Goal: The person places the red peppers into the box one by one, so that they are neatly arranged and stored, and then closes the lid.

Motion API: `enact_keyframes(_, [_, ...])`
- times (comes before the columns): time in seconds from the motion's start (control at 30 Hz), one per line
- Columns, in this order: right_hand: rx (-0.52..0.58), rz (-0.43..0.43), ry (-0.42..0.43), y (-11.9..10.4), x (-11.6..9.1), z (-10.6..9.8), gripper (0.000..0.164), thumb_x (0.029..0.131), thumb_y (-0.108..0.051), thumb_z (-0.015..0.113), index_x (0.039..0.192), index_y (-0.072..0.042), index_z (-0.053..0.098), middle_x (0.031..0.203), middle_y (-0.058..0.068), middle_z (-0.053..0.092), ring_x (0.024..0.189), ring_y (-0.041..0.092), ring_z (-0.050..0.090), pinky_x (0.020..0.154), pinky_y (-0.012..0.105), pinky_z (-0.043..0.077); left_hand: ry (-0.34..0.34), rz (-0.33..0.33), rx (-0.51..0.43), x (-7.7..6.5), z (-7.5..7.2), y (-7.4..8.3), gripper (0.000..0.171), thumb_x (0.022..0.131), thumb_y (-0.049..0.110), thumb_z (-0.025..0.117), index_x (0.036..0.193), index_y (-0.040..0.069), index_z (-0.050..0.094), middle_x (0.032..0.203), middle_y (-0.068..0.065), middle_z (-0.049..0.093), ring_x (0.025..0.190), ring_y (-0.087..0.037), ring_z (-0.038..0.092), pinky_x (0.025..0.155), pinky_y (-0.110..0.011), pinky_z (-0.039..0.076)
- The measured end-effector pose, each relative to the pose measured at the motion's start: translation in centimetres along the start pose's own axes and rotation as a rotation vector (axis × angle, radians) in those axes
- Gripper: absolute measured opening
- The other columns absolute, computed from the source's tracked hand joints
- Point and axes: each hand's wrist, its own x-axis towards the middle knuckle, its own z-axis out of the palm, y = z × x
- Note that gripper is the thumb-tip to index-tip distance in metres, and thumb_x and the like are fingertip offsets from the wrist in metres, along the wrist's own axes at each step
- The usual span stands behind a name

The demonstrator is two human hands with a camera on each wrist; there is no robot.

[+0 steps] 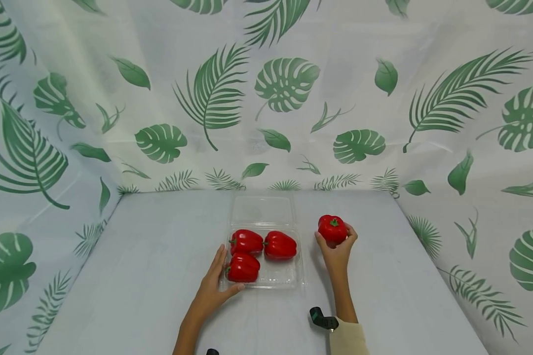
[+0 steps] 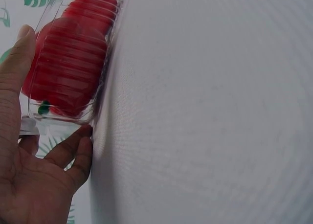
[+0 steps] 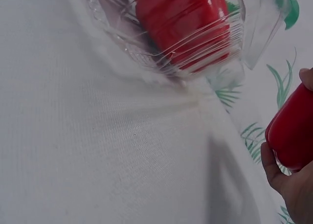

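Note:
Three red bell peppers sit in a clear plastic clamshell container (image 1: 286, 281): one pepper (image 1: 247, 241) at the back left, another (image 1: 280, 245) at the right, a third (image 1: 243, 268) at the front left. My left hand (image 1: 209, 291) rests at the container's front left corner, its fingers straight along the left side and its thumb by the front edge. Through the ribbed wall, red peppers (image 2: 66, 62) show in the left wrist view. To the right of the container, my right hand (image 1: 339, 251) grips another red bell pepper (image 1: 333, 230), its green stem facing up.
The container's clear lid (image 1: 263, 209) lies folded back behind it. All this stands on a white-covered table (image 1: 160, 246). A white curtain with green leaf prints (image 1: 231, 162) closes off the back and both sides. A dark wrist camera (image 1: 323, 319) sits by the right sleeve.

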Motion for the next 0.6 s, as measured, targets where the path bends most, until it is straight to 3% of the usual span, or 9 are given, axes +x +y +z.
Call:
enact_keyframes(0.1, [0.013, 0.0, -0.037, -1.2, -0.6, -0.3, 0.088, 0.081, -0.011, 0.078, 0.148, -0.011, 0.021, 0.15, 0.006, 0.033, 0.138, 0.021, 0.033, 0.107, 0.035, 0.047, -0.006, -0.001, 0.001, 0.0, -0.1, 0.1, 0.104, 0.076, 0.052, 0.078, 0.157, 0.028, 0.018, 0.164, 0.012, 0.011, 0.152, -0.019, 0.016, 0.116, -0.043, 0.029])
enact_keyframes(0.23, [0.017, -0.029, -0.055, -1.8, -0.9, -0.4, 0.087, 0.08, -0.007, 0.078, 0.149, -0.011, 0.026, 0.15, 0.007, 0.038, 0.134, 0.018, 0.036, 0.091, 0.009, 0.047, -0.006, -0.001, -0.005, -0.1, -0.1, 0.1, 0.104, 0.076, 0.049, 0.079, 0.157, 0.028, 0.018, 0.164, 0.013, 0.01, 0.151, -0.018, 0.016, 0.116, -0.042, 0.029])
enact_keyframes(0.4, [0.07, -0.085, -0.076, -1.2, -1.0, -0.8, 0.082, 0.078, -0.008, 0.08, 0.146, -0.015, 0.035, 0.145, 0.002, 0.044, 0.129, 0.011, 0.04, 0.089, 0.006, 0.048, -0.002, 0.013, -0.017, 0.0, -0.1, 0.2, 0.103, 0.076, 0.048, 0.08, 0.157, 0.028, 0.019, 0.164, 0.01, 0.011, 0.15, -0.021, 0.02, 0.116, -0.044, 0.03])
enact_keyframes(0.6, [0.134, -0.08, -0.152, -1.8, -1.8, -1.2, 0.081, 0.078, -0.003, 0.079, 0.146, -0.013, 0.036, 0.144, 0.002, 0.043, 0.128, 0.011, 0.041, 0.09, 0.007, 0.049, 0.006, 0.02, -0.001, -0.1, 0.0, 0.2, 0.103, 0.076, 0.049, 0.079, 0.157, 0.025, 0.02, 0.165, 0.005, 0.013, 0.15, -0.026, 0.022, 0.115, -0.046, 0.03])
